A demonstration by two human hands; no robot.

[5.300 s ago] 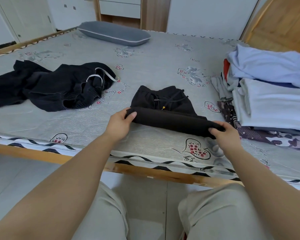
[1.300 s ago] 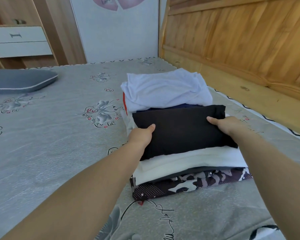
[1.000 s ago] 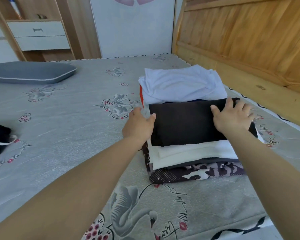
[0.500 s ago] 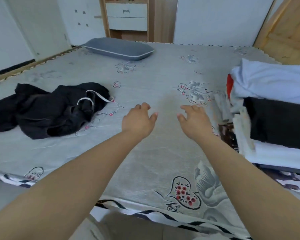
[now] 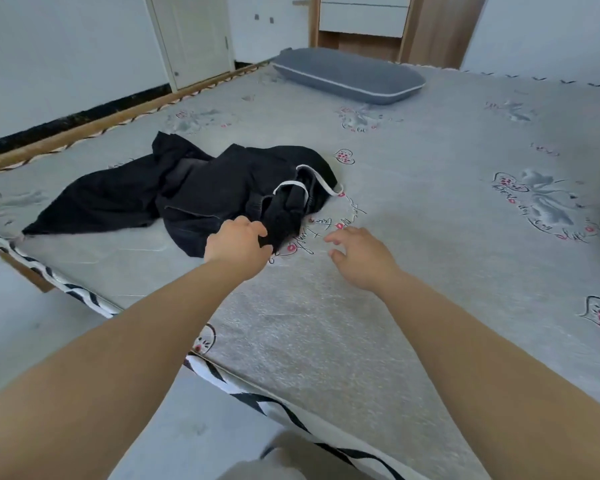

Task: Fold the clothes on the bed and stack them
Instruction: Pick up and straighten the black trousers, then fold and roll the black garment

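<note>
one grey pillow [image 5: 349, 76] lies by the bed's [image 5: 447, 188] far edge, well apart from you. the crumpled black garment [image 5: 194, 188] with white trim sprawls near the left edge. your left hand [image 5: 238, 245] grips its near hem; your right hand [image 5: 362, 259] hovers just beside, fingers spread

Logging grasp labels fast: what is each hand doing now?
Left hand: gripping the black garment.
Right hand: open, holding nothing.
</note>
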